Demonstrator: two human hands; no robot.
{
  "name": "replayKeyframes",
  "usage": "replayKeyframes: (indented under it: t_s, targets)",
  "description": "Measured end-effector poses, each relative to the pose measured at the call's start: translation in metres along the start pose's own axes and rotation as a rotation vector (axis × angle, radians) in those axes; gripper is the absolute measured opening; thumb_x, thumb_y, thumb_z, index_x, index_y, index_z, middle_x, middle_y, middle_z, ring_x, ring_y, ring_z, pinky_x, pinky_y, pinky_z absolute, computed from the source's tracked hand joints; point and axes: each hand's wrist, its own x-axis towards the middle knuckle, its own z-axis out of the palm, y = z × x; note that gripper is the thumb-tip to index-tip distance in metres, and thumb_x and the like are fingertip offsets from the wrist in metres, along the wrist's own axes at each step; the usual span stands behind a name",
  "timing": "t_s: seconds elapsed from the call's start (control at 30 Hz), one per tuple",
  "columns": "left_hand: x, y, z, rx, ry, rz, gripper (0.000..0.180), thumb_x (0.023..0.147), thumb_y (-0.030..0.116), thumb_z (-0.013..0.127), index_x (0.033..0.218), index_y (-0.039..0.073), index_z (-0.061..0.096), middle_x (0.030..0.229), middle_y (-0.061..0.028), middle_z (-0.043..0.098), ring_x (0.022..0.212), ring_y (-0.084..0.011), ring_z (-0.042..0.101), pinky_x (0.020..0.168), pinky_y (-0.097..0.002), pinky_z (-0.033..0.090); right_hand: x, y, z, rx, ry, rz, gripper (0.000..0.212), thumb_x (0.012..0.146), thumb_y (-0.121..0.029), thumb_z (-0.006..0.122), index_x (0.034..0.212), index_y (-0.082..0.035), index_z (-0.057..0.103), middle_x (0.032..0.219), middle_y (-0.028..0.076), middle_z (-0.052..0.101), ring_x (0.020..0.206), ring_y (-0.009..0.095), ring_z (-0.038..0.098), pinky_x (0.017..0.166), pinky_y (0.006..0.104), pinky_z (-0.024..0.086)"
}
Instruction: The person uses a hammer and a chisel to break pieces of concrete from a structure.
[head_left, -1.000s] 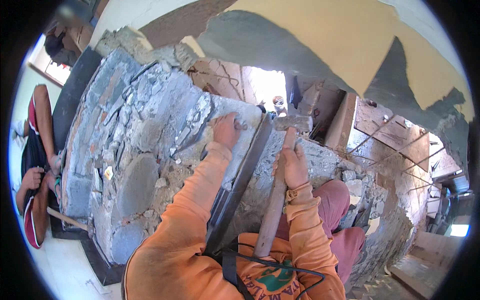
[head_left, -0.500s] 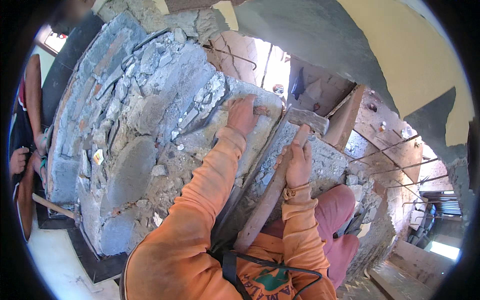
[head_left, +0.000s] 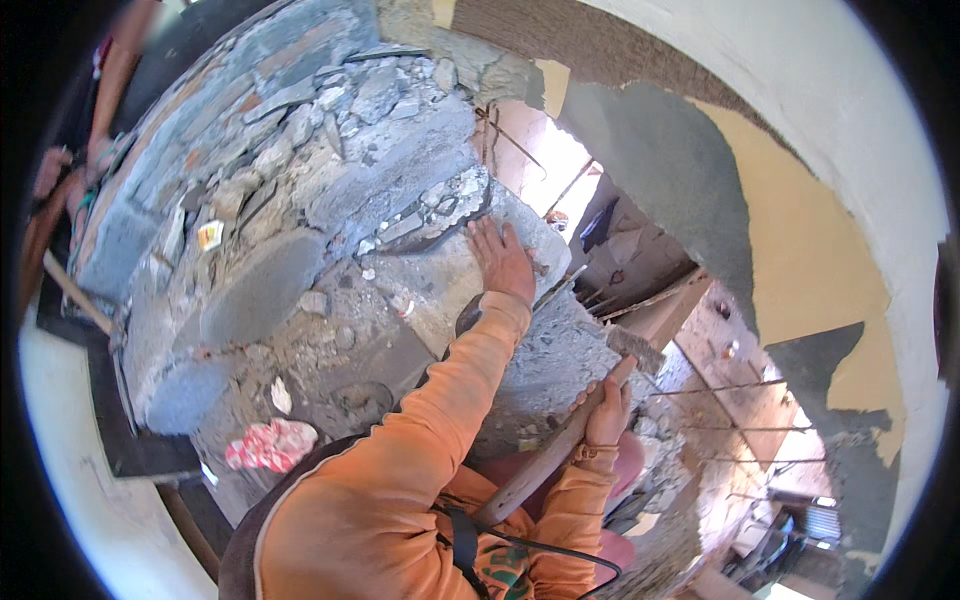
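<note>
My left hand (head_left: pixel 503 262) lies flat on a grey concrete slab (head_left: pixel 440 300), fingers stretched out and slightly apart. Beside it, toward the hammer, the end of a short brown bar (head_left: pixel 540 268) shows; the rest is hidden under the hand. My right hand (head_left: pixel 606 412) is wrapped around the wooden handle of a sledgehammer (head_left: pixel 545 460), close below its dusty head (head_left: pixel 636 350). The handle slants back toward my body. A thin rod (head_left: pixel 560 288) juts out along the slab's edge between the hands.
Broken concrete rubble (head_left: pixel 375 95) covers the left side. A red-and-white plastic bag (head_left: pixel 272 444) lies near my left arm. Bare rebar (head_left: pixel 720 388) crosses an opening at right. Another person's arm (head_left: pixel 115 75) and a wooden handle (head_left: pixel 78 292) are at far left.
The view has turned. My left hand's fingers, earlier curled over the brown bar, now lie stretched on the slab. The sledgehammer, still in my right hand, has moved lower and away from the left hand.
</note>
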Motion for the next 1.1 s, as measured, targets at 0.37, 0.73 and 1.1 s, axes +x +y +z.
replayKeyframes:
  t_s: [0.37, 0.73, 1.1]
  targets:
    - [-0.007, -0.001, -0.003, 0.336, -0.145, 0.101, 0.04, 0.089, 0.016, 0.056, 0.125, 0.0, 0.056, 0.143, -0.0362, 0.033, 0.134, -0.0533, 0.03, 0.114, -0.0491, 0.026, 0.014, 0.006, -0.128, -0.074, 0.046, -0.039, 0.021, 0.094, -0.02, 0.049, 0.111, -0.007, 0.044, 0.08, 0.011, 0.055, 0.055, 0.023, 0.056, 0.048, 0.0357, 0.049]
    - [0.059, -0.033, -0.087, 0.179, -0.659, 0.75, 0.033, 0.084, 0.005, 0.059, 0.117, 0.004, 0.063, 0.121, -0.0175, 0.061, 0.117, -0.0349, 0.055, 0.101, -0.0413, 0.043, 0.02, 0.033, -0.107, 0.009, -0.029, -0.028, 0.024, 0.094, -0.017, 0.051, 0.114, -0.006, 0.042, 0.076, 0.008, 0.053, 0.053, 0.019, 0.055, 0.045, 0.0334, 0.048]
    - [0.016, -0.062, -0.059, -0.161, -0.208, 0.75, 0.029, 0.083, 0.015, 0.067, 0.111, 0.009, 0.067, 0.112, -0.0093, 0.065, 0.108, -0.0304, 0.058, 0.098, -0.0403, 0.044, -0.001, -0.043, 0.046, 0.175, -0.225, -0.022, 0.014, 0.097, -0.021, 0.05, 0.102, -0.009, 0.043, 0.072, 0.006, 0.053, 0.05, 0.016, 0.053, 0.044, 0.0297, 0.045]
